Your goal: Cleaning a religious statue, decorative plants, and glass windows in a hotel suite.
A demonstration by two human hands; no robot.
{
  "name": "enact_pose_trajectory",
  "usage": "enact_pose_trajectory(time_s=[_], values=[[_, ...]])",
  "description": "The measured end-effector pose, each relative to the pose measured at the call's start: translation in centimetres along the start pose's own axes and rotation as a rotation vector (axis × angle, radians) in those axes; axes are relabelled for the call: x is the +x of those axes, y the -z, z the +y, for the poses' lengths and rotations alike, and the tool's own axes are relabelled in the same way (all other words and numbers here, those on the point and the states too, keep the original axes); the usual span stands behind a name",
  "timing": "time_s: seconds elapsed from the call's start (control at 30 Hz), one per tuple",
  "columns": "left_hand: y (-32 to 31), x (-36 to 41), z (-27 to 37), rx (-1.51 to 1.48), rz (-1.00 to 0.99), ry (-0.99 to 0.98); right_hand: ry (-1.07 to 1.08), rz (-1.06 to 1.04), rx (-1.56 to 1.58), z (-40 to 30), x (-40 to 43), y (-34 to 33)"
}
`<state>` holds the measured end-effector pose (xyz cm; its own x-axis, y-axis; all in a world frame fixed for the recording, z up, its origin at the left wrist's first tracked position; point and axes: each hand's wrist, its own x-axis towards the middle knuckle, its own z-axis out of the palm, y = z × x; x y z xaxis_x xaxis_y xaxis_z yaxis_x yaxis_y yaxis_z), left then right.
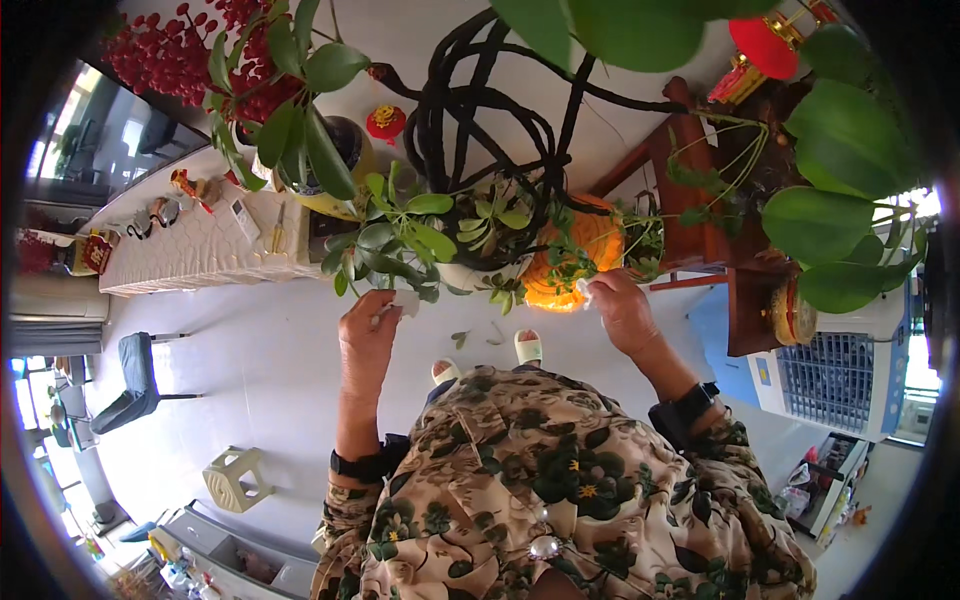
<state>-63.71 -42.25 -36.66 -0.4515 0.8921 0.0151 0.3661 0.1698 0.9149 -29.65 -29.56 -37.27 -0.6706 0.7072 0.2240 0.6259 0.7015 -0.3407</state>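
My left hand [370, 321] is pinched shut on a small piece of white tissue [406, 302], just below the green leaves of a potted plant [424, 240]. To the right, my right hand [621, 309] grips another crumpled white tissue [584, 291] between thumb and fingers. That tissue is beside small green leaves in front of an orange glazed pot [600, 240]. Between and beyond the hands, black twisted stems [487, 112] rise over a pale planter [472, 276] with leafy plants.
Fallen leaves [460, 340] lie on the floor near my slippers. A cloth-covered cabinet [202, 247] holds scissors [278, 231] and a white remote control [244, 220]. A plastic stool [236, 480] and a chair [136, 379] stand at left; a wooden stand [682, 195] and an air cooler [829, 375] at right.
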Motion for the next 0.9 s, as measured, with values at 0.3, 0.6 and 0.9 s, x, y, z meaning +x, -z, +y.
enact_pose_trajectory(time_s=[0.3,0.6,0.9], values=[[2.0,-1.5,-0.2,0.025,0.041,0.078,-0.065,-0.104,0.082,0.1,-0.2,-1.8],[5.4,-3.1,-0.8,0.077,0.044,0.115,-0.011,-0.254,0.097,-3.8,-0.1,-4.8],[4.8,-3.3,-1.6,0.109,0.025,0.098,-0.161,-0.244,0.52,-6.8,-1.1,-6.9]])
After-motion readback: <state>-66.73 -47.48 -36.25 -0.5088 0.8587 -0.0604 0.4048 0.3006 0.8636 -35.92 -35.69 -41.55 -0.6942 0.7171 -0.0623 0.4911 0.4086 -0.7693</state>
